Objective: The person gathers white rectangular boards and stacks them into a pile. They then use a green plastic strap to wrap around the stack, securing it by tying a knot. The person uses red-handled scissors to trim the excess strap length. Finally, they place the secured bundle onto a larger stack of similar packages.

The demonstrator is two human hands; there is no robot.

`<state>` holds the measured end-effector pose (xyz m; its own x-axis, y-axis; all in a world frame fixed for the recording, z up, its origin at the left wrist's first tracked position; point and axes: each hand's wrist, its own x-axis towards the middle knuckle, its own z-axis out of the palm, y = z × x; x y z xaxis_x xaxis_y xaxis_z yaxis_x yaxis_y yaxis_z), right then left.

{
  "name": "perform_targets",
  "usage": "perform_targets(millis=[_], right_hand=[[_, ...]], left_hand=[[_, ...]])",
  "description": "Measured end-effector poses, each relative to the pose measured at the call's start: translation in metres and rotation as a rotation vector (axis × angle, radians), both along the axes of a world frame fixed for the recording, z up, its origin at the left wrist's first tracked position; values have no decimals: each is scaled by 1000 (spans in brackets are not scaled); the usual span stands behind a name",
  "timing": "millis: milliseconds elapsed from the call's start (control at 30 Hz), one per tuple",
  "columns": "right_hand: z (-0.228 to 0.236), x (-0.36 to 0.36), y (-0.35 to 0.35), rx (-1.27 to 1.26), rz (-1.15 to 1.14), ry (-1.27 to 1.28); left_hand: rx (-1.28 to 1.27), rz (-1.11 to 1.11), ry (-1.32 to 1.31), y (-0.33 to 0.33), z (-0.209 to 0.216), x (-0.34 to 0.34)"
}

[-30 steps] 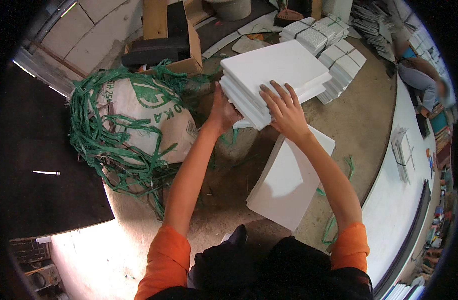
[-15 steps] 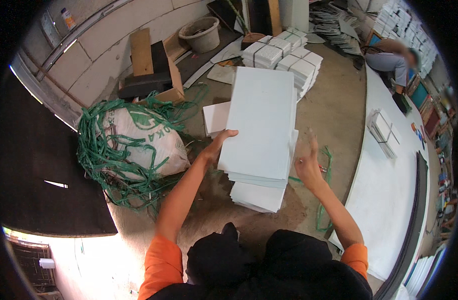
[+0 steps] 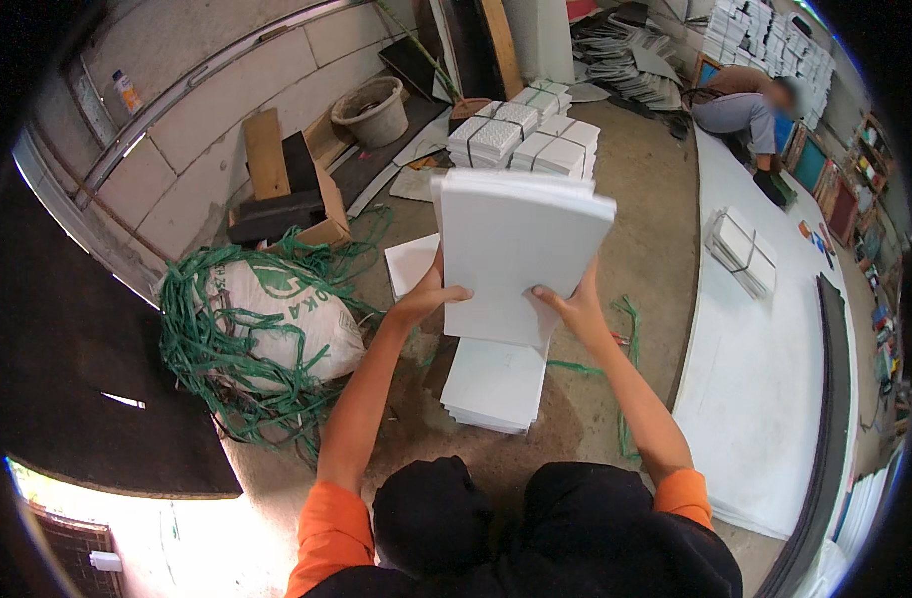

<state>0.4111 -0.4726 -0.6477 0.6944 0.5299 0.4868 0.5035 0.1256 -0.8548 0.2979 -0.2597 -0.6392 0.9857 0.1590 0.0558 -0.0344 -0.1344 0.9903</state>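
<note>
A thick stack of white rectangular sheets is held up in front of me, tilted so its broad face is toward me. My left hand grips its left edge, thumb on the face and fingers hidden behind. On the opposite edge my right hand is closed the same way. Just below, a second white stack rests on the floor, its sheets slightly uneven. A pale flat piece lies beyond my left hand.
To the left sits a stuffed sack draped with green twine. Strapped white bundles stand ahead, near a grey bucket. On the right, a long white sheet carries a strapped bundle; a person bends beyond it.
My right hand, earlier apart from the sheets, now grips their right edge. The held stack has been raised and tilted upright, exposing more of the lower stack.
</note>
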Motion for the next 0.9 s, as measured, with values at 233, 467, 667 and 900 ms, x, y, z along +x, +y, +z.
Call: perform_targets(millis=[233,467,667,900], right_hand=[[-43,-8,-10,-173,81,-84],[-26,-10,5,-14,93,258],[-21,-38,-3,-248,125,931],[-98,-41,-12,-579,-143,724]], left_hand=[[-32,63,-44,-15,-30,-12],[-155,174,40,-14,-10,10],[-500,3,441,-20,0,2],[-187,176,343,-26,-84,3]])
